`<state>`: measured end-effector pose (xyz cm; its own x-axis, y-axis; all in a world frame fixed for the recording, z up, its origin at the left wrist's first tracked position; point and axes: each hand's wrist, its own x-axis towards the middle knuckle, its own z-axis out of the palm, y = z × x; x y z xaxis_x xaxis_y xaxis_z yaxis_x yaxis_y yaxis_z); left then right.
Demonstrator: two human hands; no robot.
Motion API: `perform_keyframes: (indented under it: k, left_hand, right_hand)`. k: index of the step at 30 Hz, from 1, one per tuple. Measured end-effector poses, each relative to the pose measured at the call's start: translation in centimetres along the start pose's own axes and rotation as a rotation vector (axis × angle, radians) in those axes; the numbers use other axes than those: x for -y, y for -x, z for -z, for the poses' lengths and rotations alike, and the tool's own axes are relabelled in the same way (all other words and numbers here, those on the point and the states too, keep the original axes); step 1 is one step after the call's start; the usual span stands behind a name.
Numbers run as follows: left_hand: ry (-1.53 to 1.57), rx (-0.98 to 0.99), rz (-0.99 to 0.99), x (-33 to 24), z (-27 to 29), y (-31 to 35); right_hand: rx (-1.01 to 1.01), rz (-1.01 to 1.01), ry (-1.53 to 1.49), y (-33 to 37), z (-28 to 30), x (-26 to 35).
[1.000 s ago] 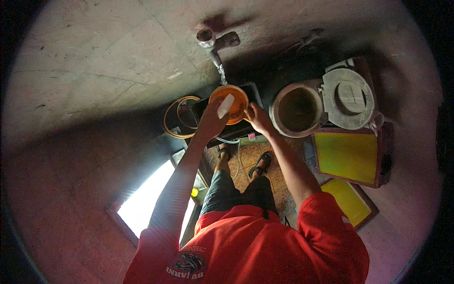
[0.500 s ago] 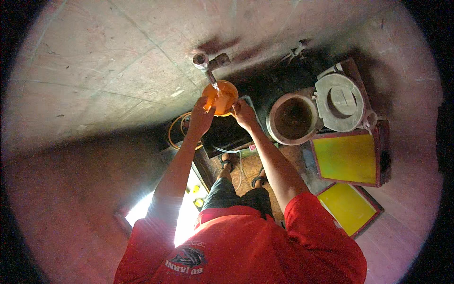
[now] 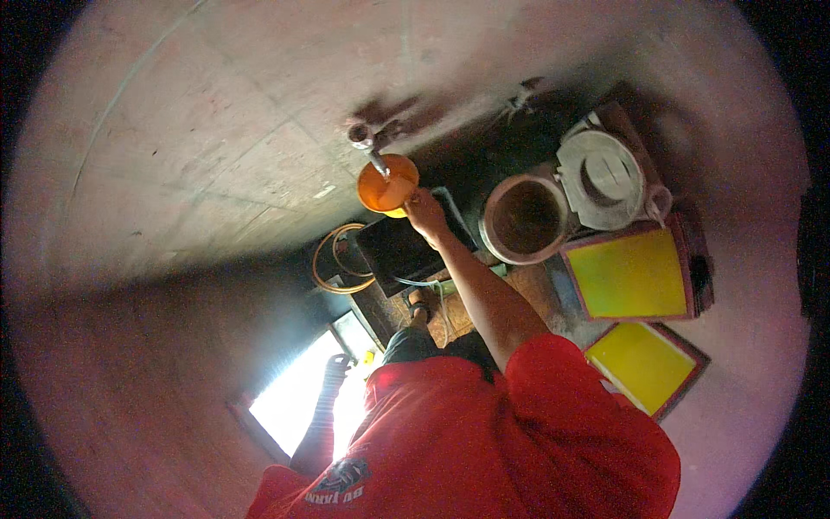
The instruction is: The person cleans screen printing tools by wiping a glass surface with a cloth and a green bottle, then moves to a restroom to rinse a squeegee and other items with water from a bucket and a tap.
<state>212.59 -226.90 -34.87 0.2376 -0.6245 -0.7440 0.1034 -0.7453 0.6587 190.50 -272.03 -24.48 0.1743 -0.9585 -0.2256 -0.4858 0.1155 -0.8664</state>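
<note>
The orange bowl [image 3: 377, 188] is positioned directly beneath the wall tap [image 3: 362, 138], above the far end of the black tub [image 3: 406, 251]. A pale stream, apparently water, enters the opening from the spout, and a light pool shows inside.

The right hand [image 3: 424, 212] is closed on the near right edge of the bowl and is its only visible support. Whether the fingers grip the rim or a handle cannot be told. The left hand [image 3: 338, 367] is well apart from the bowl, against the bright opening [image 3: 296, 398]; its fingers look partly curled, but whether it holds anything cannot be told.

For good practice at this step, keep the mouth centred under the spout and the rim level. With one-handed support, added weight would probably tip the bowl away from the grip; hold the wrist firm and stop the flow short of the rim. Keep the bowl over the tub to catch overflow.

Surrounding items: a coiled hose [image 3: 340, 288] left of the tub; a round container [image 3: 487, 228] to its right; two yellow framed panels [image 3: 627, 273] beyond.
</note>
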Motion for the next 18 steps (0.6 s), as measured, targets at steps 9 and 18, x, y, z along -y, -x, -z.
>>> perform_keyframes:
  k: [9, 18]
  left_hand:
    - [0.324, 0.039, -0.005, 0.5, 4.4, -3.6]
    - [-0.765, -0.113, -0.720, -1.7, 6.9, -0.1]
  right_hand:
    - [-0.097, -0.024, -0.159, 0.8, 1.5, 4.0]
    - [-0.136, 0.016, -0.231, -0.2, 2.4, 2.5]
